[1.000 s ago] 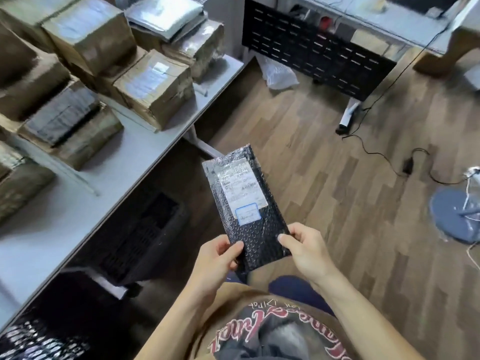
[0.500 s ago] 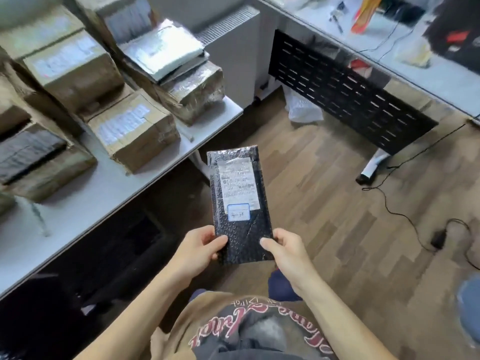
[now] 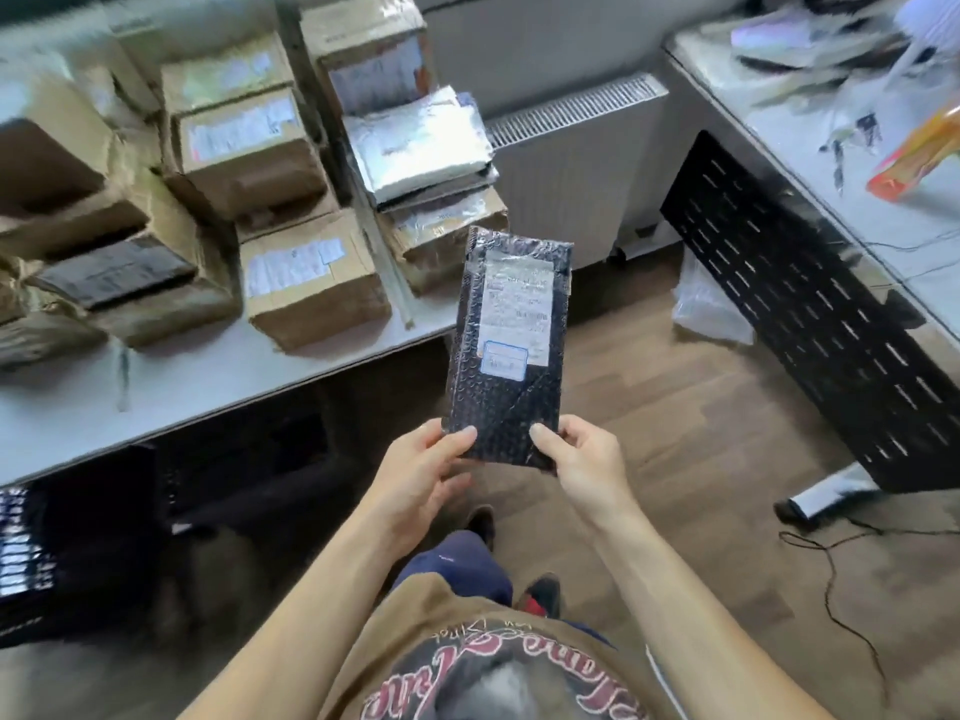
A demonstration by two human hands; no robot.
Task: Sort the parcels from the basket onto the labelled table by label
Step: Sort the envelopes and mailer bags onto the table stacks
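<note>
Parcel: your black bubble mailer (image 3: pixel 506 350), label up, held beyond the table (image 3: pixel 208 376) edge.
Left hand (image 3: pixel 421 470): you pinch its lower left corner.
Right hand (image 3: pixel 582 459): you pinch its lower right corner.

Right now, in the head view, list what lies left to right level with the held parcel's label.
Flat black parcel → labelled cardboard box → black bubble-wrap parcel → clear plastic bag → black perforated panel.
</note>
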